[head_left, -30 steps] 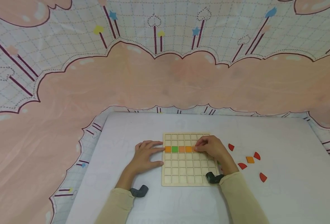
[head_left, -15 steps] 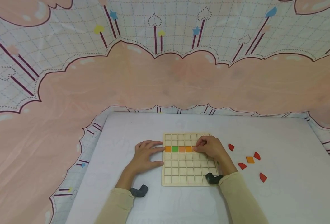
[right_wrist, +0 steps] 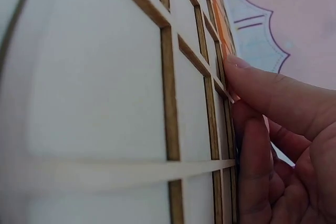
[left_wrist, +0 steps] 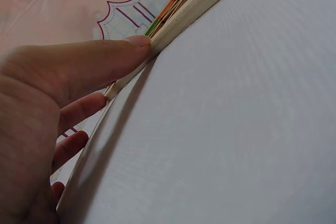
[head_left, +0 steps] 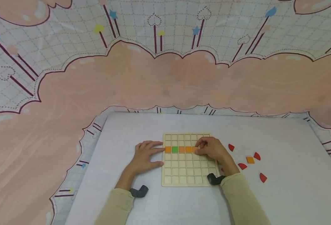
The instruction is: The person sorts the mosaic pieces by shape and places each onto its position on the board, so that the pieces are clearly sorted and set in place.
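Observation:
A pale wooden grid board lies on the white table. One of its rows bears square tiles: an orange tile, a green tile, a light orange tile and another orange tile. At the row's right end, my right hand has thumb and index finger on a second light orange tile, which they partly cover. In the right wrist view, the thumb lies at the tile strip. My left hand touches the board's left edge with spread, mostly straight fingers.
Right of the board lie several red quarter-circle pieces and a loose orange square. Small pieces are partly hidden by the right forearm. Each wrist wears a dark device. A patterned cloth stretches behind the table.
Almost nothing differs. The right thumb and index finger stay at the same light orange tile with only a slight shift, and the left hand keeps its place at the board's edge.

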A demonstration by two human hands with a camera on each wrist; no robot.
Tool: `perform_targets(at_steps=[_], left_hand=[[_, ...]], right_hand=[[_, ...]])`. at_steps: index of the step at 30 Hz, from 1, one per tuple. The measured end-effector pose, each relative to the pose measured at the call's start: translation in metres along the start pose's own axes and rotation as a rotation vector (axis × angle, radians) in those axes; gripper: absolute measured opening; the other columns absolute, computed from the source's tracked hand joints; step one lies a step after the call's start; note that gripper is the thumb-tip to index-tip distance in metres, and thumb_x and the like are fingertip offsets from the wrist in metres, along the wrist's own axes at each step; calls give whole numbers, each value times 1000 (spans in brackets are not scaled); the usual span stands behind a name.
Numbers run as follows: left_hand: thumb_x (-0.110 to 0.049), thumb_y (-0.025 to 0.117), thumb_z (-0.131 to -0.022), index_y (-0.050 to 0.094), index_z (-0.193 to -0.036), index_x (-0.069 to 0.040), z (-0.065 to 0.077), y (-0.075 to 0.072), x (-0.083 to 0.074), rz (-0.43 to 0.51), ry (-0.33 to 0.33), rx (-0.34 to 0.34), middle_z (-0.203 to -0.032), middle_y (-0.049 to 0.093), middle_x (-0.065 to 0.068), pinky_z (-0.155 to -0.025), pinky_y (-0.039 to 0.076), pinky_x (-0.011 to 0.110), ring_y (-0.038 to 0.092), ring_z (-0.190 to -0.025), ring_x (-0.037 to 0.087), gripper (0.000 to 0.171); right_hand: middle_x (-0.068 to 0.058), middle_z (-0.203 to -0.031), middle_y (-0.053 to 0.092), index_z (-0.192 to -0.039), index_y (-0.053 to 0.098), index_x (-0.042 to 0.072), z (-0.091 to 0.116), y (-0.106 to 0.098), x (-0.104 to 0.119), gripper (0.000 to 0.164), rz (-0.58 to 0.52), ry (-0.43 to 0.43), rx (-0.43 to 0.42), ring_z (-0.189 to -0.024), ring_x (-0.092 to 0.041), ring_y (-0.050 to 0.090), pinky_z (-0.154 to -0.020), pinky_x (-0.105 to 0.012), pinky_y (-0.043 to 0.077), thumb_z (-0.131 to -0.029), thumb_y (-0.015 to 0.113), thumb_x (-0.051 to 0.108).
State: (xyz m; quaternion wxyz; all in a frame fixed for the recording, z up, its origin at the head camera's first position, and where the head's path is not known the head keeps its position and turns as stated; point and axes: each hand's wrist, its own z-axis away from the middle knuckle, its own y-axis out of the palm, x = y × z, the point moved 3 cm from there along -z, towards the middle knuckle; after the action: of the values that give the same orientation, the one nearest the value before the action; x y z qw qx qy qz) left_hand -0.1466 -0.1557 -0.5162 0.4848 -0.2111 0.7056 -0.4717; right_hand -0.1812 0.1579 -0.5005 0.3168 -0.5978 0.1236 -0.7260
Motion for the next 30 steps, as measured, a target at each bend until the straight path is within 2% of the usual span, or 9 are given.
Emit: perform_targets(at_steps=[6, 15, 24, 30], left_hand=[[-49, 78, -83, 66, -137, -29, 0, 0, 0, 1, -4, 4, -154, 52, -6, -111, 22, 58, 39, -140, 24, 59], [-50, 78, -83, 65, -138, -30, -1, 2, 1, -3, -35, 25, -154, 51, -8, -113, 20, 58, 38, -142, 24, 60], [-49, 78, -83, 66, -138, -30, -1, 2, 1, -14, -31, 20, -154, 51, -8, -112, 22, 57, 38, -141, 23, 59], [-50, 78, -83, 65, -138, -31, -1, 3, 1, -14, -31, 22, -154, 51, -8, -112, 21, 57, 38, -141, 23, 59]], right_hand=[[-2, -79, 57, -92, 74, 13, 0, 0, 0, 20, -1, -14, 1, -75, -21, 52, -70, -34, 42, -78, 87, 17], [-2, -81, 56, -93, 73, 12, 0, -1, 1, 21, 14, 9, 12, -76, -21, 51, -71, -33, 41, -79, 87, 16], [-2, -82, 57, -93, 73, 13, 1, -2, 2, 20, 14, 9, 8, -77, -21, 52, -73, -34, 42, -79, 87, 16], [-3, -86, 58, -97, 73, 13, 2, -2, 0, 23, 9, 38, 13, -80, -20, 52, -74, -33, 41, -80, 87, 19]])
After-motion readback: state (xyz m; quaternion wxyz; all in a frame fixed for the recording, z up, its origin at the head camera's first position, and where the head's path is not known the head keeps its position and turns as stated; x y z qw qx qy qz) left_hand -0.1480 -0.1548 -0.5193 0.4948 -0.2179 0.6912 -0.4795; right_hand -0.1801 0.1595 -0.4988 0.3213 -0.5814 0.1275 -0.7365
